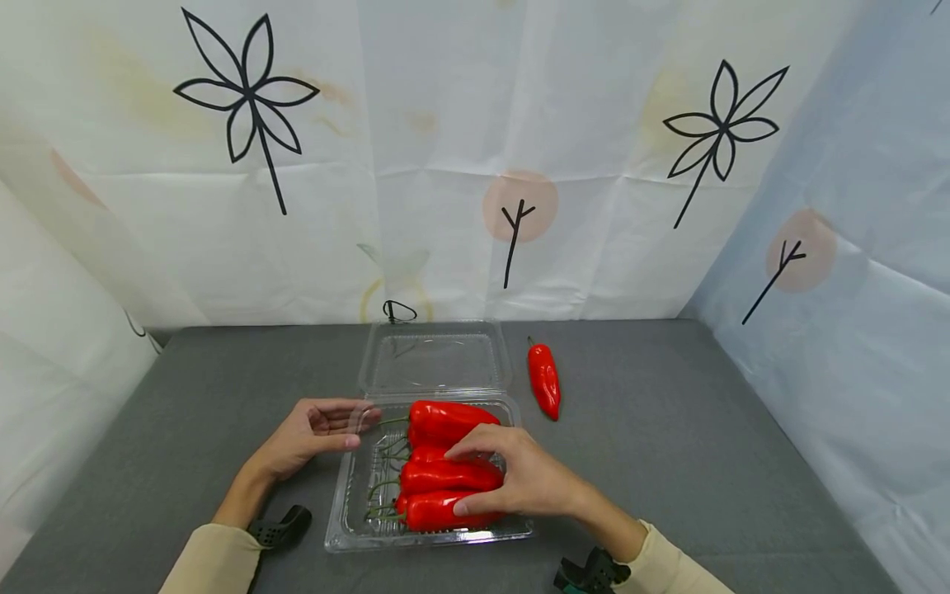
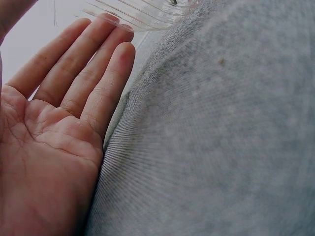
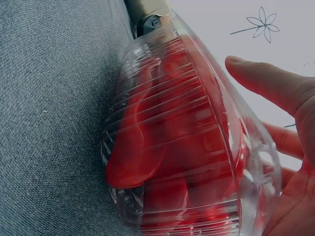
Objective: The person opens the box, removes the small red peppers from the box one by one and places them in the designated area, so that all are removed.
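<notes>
Left grip [image 1: 315,433], relaxed, flanks the container [image 1: 349,520]; right grip [image 1: 523,476], loosely spread, overhangs red peppers [image 1: 441,476].

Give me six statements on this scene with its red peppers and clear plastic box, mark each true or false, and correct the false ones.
1. The rectangular clear plastic box has its transparent lid open. True.
2. The lone pepper outside the box lies to its left. False: the long glossy red pepper lies to its right in the head view.
3. The left hand is at the left edge of the box. True.
4. The right hand is away from the box. False: the right hand is over the red peppers inside.
5. The peppers inside have green stems pointing left in the head view. True.
6. The tabletop is white. False: the matte tabletop is grey.
</notes>
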